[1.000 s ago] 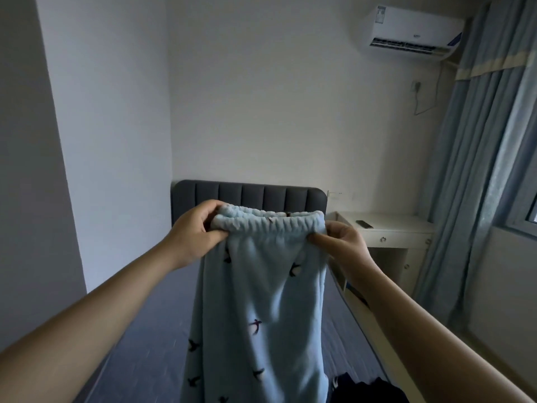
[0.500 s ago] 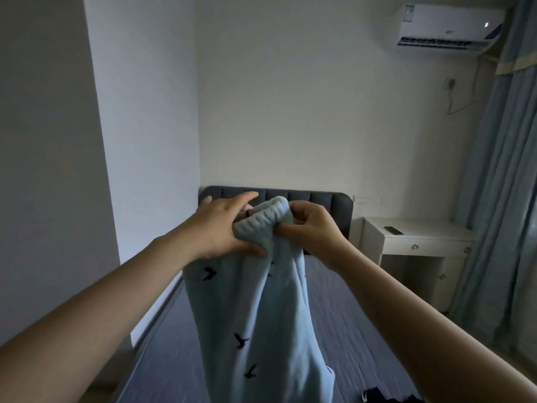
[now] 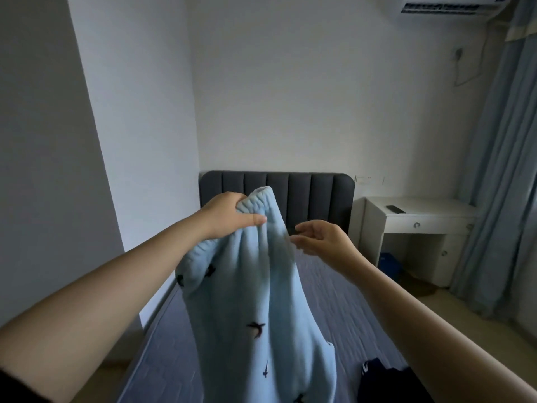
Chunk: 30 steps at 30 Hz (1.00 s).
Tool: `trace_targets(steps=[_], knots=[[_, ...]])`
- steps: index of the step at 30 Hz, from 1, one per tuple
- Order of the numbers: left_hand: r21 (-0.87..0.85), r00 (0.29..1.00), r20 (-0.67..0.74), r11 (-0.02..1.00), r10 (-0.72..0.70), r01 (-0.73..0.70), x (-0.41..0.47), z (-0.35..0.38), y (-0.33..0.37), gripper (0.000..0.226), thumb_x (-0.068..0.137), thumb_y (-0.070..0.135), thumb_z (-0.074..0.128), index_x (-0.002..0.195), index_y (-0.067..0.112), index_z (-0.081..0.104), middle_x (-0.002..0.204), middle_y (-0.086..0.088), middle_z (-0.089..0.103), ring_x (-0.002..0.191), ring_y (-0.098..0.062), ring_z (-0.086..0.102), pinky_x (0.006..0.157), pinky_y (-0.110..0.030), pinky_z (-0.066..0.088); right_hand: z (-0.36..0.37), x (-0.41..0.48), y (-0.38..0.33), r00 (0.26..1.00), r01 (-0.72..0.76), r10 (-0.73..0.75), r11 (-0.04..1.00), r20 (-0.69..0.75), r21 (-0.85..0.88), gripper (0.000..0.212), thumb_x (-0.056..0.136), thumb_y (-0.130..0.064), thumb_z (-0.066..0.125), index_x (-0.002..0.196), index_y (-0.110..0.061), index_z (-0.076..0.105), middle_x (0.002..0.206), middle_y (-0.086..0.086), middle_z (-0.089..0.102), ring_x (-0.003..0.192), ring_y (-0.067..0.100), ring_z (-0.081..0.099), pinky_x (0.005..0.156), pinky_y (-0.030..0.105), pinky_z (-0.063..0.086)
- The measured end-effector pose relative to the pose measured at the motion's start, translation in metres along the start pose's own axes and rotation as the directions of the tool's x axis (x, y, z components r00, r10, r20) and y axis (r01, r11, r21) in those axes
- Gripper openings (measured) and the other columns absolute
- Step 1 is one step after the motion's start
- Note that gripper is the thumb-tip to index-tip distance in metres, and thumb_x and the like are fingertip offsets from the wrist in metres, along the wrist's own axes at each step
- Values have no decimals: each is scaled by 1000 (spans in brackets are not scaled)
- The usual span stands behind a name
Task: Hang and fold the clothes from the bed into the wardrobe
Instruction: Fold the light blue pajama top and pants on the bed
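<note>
Pale blue fleece: trousers [image 3: 255, 301] with small dark bird prints, held up in mid-air over the bed [image 3: 334, 301], waistband bunched at the top, legs hanging down past the lower edge of the head view. Gripped at the gathered waistband by the left hand [image 3: 229, 216], fingers curled over the ribbed elastic, thumb pressed across the front. Just beside the fabric's right edge, the right hand [image 3: 322, 238], fingers loose and parted, clamped on nothing; fingertips at the cloth, contact impossible to tell. Behind, a dark padded headboard [image 3: 319, 193] against the white wall [image 3: 290, 82]. Lower right on the bed, a dark garment [image 3: 386, 382], partly hidden behind the right arm. Right of the bed, a white desk [image 3: 418, 225] with a small dark remote [image 3: 395, 209] on top. Farther right, blue curtains [image 3: 499, 170]; above, part of an air conditioner [image 3: 444, 7].
</note>
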State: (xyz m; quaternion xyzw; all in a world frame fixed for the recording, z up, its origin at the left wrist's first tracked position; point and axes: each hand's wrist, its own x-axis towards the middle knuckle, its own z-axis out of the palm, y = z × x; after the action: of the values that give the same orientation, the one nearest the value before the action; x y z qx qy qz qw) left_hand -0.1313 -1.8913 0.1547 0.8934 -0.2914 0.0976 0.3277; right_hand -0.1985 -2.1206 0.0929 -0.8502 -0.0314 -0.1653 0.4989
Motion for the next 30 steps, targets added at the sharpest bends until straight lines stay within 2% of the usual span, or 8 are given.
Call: trace_targets(steps=[5, 9, 14, 16, 19, 21, 25, 30], knots=[[-24, 997, -44, 998, 57, -58, 0, 18, 6, 34, 74, 43, 77, 61, 26, 49, 57, 15, 50, 49, 6, 46, 52, -17, 34, 9, -19, 79, 968, -249, 247, 961, -32, -116, 18, 89, -37, 65, 97, -20, 68, 82, 0, 70, 77, 18, 66, 77, 36, 57], [-23, 992, -25, 992, 122, -123, 7, 5, 23, 26, 74, 41, 77, 72, 23, 60, 67, 13, 58, 60, 5, 50, 60, -21, 41, 16, -28, 120, 916, -402, 400, 912, -42, -80, 38, 92, -34, 60, 94, 3, 66, 72, 7, 56, 66, 20, 51, 65, 38, 47], [15, 981, -100, 986, 164, -163, 15, -15, 34, 32, 79, 36, 74, 88, 7, 63, 83, -5, 65, 77, -22, 57, 71, -31, 46, 33, -21, 122, 896, -445, 444, 892, -29, -85, 30, 96, -36, 52, 86, -9, 62, 72, 2, 53, 65, 14, 48, 65, 32, 41], [15, 974, -152, 985, 170, -169, 18, -19, 36, 35, 81, 34, 73, 94, 4, 63, 93, -15, 67, 87, -31, 60, 80, -40, 48, 38, -19, 120, 879, -474, 476, 877, 4, -77, 41, 97, -40, 48, 100, -1, 60, 78, 6, 52, 67, 18, 46, 63, 32, 38], [9, 968, -189, 986, 165, -166, 17, -19, 34, 34, 82, 33, 72, 91, 3, 61, 94, -19, 65, 87, -32, 59, 77, -40, 47, 45, -27, 124, 767, -634, 634, 772, 95, -34, 57, 96, -55, 40, 130, -10, 46, 96, 12, 57, 70, 20, 50, 59, 28, 41], [-7, 970, -192, 988, 149, -153, 16, -18, 30, 32, 82, 32, 72, 88, 3, 59, 91, -18, 65, 83, -29, 59, 75, -39, 47, 53, -28, 129, 716, -697, 680, 711, 159, 92, 63, 95, -60, 39, 136, -12, 40, 103, 14, 60, 75, 19, 53, 68, 30, 44], [-37, 970, -201, 989, 135, -145, 14, -21, 25, 30, 83, 33, 71, 82, 7, 57, 75, -1, 59, 72, -13, 52, 67, -29, 42, 67, -21, 135, 751, -653, 639, 679, 166, 335, 74, 92, -62, 44, 145, -13, 31, 142, 7, 43, 114, 21, 50, 94, 43, 42], [-47, 964, -218, 985, 149, -163, 18, -27, 24, 27, 83, 33, 71, 87, 8, 60, 81, -8, 64, 76, -13, 56, 71, -30, 46, 64, -1, 137, 778, -611, 624, 724, 72, 321, 75, 94, -57, 47, 147, -9, 28, 147, 14, 36, 133, 33, 39, 108, 49, 36]])
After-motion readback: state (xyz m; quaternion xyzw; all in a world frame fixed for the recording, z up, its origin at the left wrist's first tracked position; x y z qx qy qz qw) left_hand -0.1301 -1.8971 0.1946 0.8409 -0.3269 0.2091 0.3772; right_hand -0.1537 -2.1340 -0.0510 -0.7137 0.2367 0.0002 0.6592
